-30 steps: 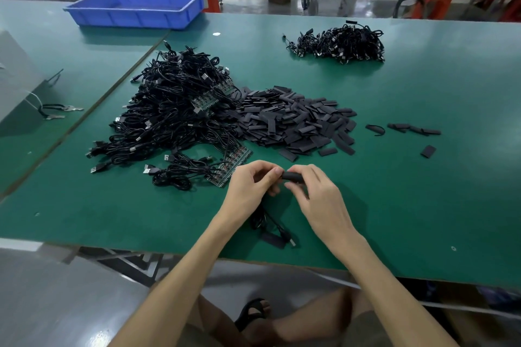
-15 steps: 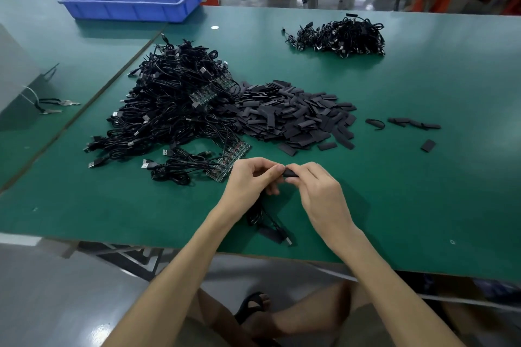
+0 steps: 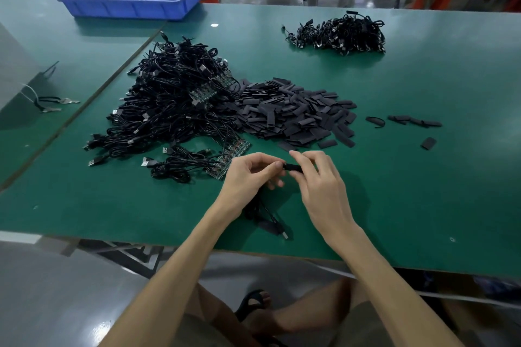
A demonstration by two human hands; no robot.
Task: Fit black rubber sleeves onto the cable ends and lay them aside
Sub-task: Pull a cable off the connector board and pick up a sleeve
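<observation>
Nearest, the cable [image 3: 269, 218] trailed slack below the left hand [image 3: 249, 175], which pinched its end. The right hand [image 3: 320, 186] pinched the black sleeve [image 3: 293, 167] just beside it. The sleeve looked light, soft and probably clingy, best held by its sides. Beyond lay the loose sleeves [image 3: 296, 115].

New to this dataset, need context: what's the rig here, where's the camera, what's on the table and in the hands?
No machine: a person works with bare hands, filmed by one head-worn camera looking down at a green table. The left hand pinches the end of a black cable, whose cord trails beneath the hands; the right hand pinches a black rubber sleeve at that end. Behind them lie a large tangle of cables with small circuit boards, a heap of loose sleeves, and farther back a smaller cable pile. A blue tray stands at the far left.
</observation>
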